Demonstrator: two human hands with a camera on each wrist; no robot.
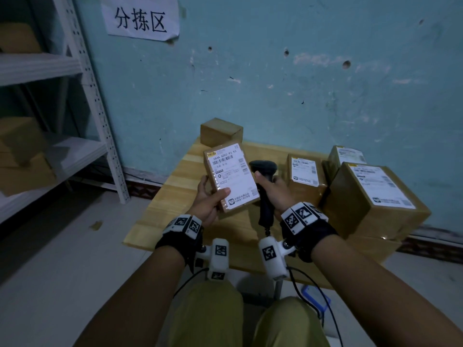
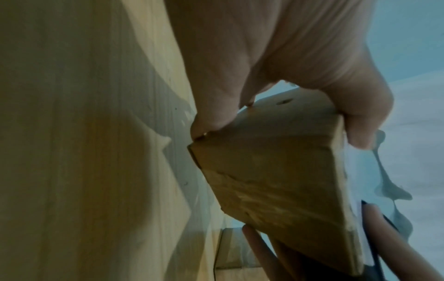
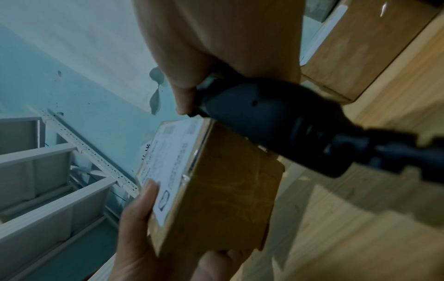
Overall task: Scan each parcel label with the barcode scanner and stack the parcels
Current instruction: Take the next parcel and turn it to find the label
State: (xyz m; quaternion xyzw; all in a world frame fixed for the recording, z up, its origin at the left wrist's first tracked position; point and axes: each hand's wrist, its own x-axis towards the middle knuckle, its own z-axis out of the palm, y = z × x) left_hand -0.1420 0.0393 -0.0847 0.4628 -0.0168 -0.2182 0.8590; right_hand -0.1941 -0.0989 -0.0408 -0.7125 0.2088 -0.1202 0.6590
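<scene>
I hold a small parcel (image 1: pixel 231 177) in my left hand (image 1: pixel 209 200), lifted clear of the wooden bench (image 1: pixel 175 181), its white label (image 1: pixel 235 175) facing up towards me. My thumb lies across the near left edge of the label and my fingers (image 2: pixel 211 117) curl under the brown underside, grasping the box firmly. My right hand (image 1: pixel 273 194) is clenched round the grip of the black barcode scanner (image 1: pixel 264 186), which stands upright just right of the parcel, its head (image 1: pixel 263 167) level with the parcel's far right corner. From the right wrist view the scanner's body lies right against the parcel's edge; whether they touch I cannot tell.

On the far left of the bench sits a plain brown box (image 1: pixel 221 132) without a visible label. To the right stand three more labelled parcels: a medium one (image 1: pixel 304 179) just beyond my right hand, a smaller one (image 1: pixel 347 156) behind it near the wall, and a large one (image 1: pixel 375 199) at the right edge, resting on another box beneath. A metal shelf rack (image 1: pixel 82 71) stands to the left against the blue wall (image 1: pixel 275 71), and a paper sign (image 1: pixel 141 17) hangs above.
</scene>
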